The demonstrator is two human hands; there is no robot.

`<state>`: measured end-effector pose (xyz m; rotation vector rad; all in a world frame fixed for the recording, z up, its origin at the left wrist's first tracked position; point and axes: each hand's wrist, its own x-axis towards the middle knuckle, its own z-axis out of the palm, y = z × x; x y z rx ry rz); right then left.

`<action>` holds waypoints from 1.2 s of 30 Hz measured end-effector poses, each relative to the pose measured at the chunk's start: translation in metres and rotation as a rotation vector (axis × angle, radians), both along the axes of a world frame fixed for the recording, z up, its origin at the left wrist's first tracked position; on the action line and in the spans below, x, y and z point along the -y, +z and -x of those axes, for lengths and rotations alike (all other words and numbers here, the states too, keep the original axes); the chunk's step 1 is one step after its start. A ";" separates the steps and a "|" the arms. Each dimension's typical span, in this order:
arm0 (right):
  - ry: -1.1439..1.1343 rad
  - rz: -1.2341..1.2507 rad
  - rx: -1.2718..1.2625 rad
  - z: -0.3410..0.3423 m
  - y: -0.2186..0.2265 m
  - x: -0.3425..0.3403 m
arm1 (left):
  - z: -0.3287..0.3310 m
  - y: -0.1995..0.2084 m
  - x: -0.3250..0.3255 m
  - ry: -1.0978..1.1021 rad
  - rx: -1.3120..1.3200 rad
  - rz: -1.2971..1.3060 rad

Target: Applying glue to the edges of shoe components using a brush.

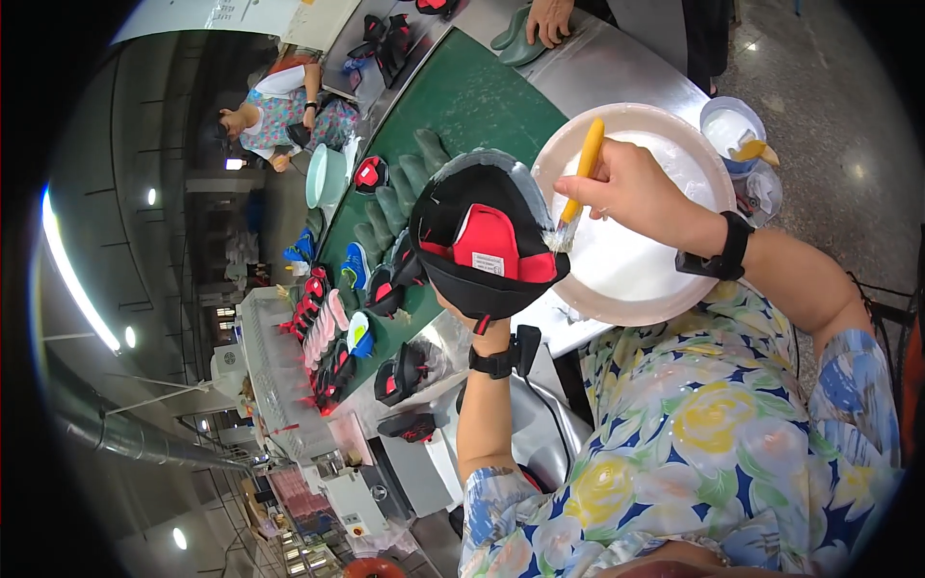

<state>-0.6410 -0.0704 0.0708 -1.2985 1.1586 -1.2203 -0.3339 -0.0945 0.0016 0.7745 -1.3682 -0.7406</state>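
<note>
My left hand (464, 310), mostly hidden behind it, grips a black shoe upper (438, 217) with a red lining and a pale label inside. A greyish-white coat runs along the upper's far edge. In my right hand (641, 193) is a paintbrush (584, 171) with a yellow handle, held pinched and pointing down. Its whitened bristles meet or nearly meet the right edge of the upper; I cannot tell which. Just beneath my right hand stands a wide pale basin (631, 310) holding white liquid (617, 260).
A green conveyor belt (482, 87) carries several grey-green shoe lasts (390, 207) and more shoe uppers (385, 291). Another person's hand (550, 19) rests on lasts at the far end. A second worker (289, 116) sits across the belt. A smaller bucket (732, 120) stands right of the basin.
</note>
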 end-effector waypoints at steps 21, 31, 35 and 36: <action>0.272 0.869 -0.015 -0.006 0.008 -0.011 | 0.041 0.010 -0.050 -0.730 0.171 -0.756; 0.345 0.566 -0.340 -0.008 -0.002 0.007 | 0.048 0.004 -0.054 -0.777 -0.877 -1.157; 0.351 0.469 -0.360 0.003 -0.003 0.006 | 0.027 0.002 -0.053 -0.672 -0.656 -1.068; 0.412 0.366 -0.399 0.007 -0.002 0.006 | 0.024 0.000 -0.053 -0.668 -0.659 -1.067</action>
